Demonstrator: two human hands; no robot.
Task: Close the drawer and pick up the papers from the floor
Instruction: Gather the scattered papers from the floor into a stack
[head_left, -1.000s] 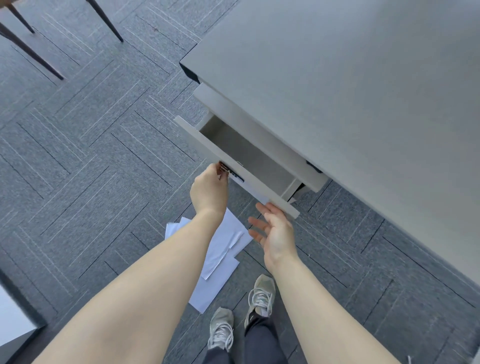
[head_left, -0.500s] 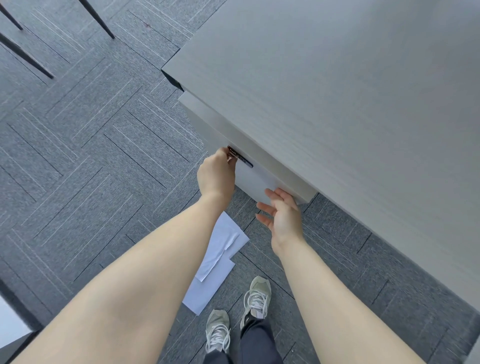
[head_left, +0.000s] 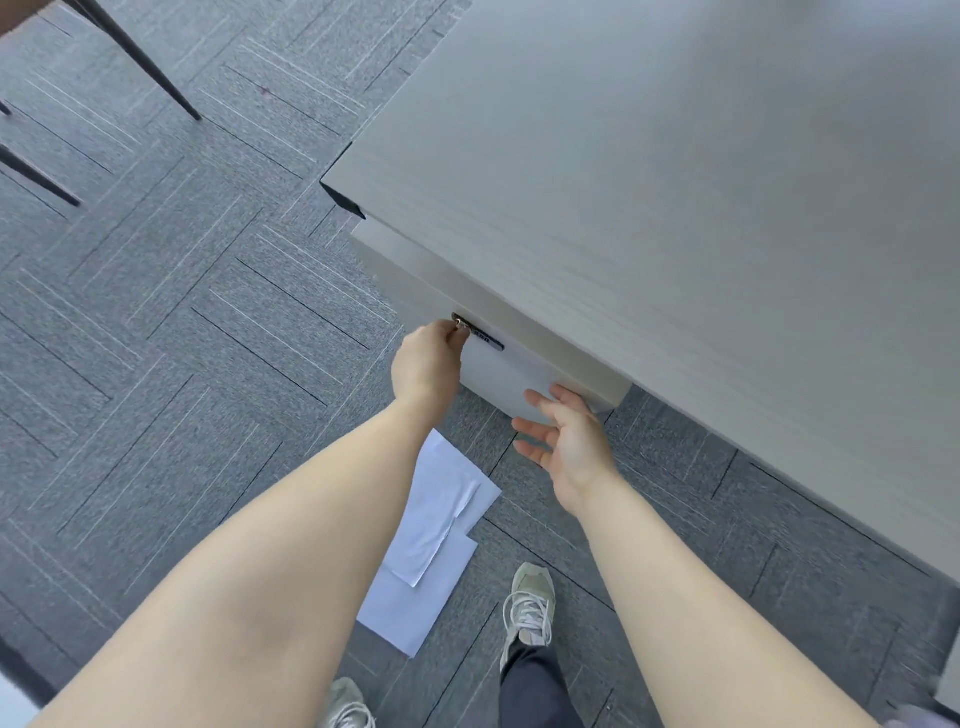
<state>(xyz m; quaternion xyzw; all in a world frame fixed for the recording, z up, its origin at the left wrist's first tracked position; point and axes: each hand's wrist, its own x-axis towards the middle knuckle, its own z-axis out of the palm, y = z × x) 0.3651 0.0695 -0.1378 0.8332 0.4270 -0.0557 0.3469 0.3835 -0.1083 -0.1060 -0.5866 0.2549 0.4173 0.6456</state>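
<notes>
The pale drawer front (head_left: 501, 376) sits flush under the grey desk top (head_left: 675, 182), pushed in. My left hand (head_left: 427, 364) is closed around the small metal key or pull (head_left: 461, 326) at the drawer's lock strip. Open and spread, my right hand (head_left: 569, 434) rests its fingers against the lower right of the drawer front. Several white papers (head_left: 431, 540) lie overlapped on the carpet between my forearms, partly hidden by my left arm.
Grey patterned carpet tiles cover the floor (head_left: 182, 338). Dark chair legs (head_left: 140, 62) stand at the upper left. My two shoes (head_left: 530, 605) stand just right of the papers. A pale object's corner (head_left: 13, 701) shows at the bottom left.
The drawer went from pulled out to fully pushed in under the desk. Both hands followed it forward, and the left stays on the key or pull.
</notes>
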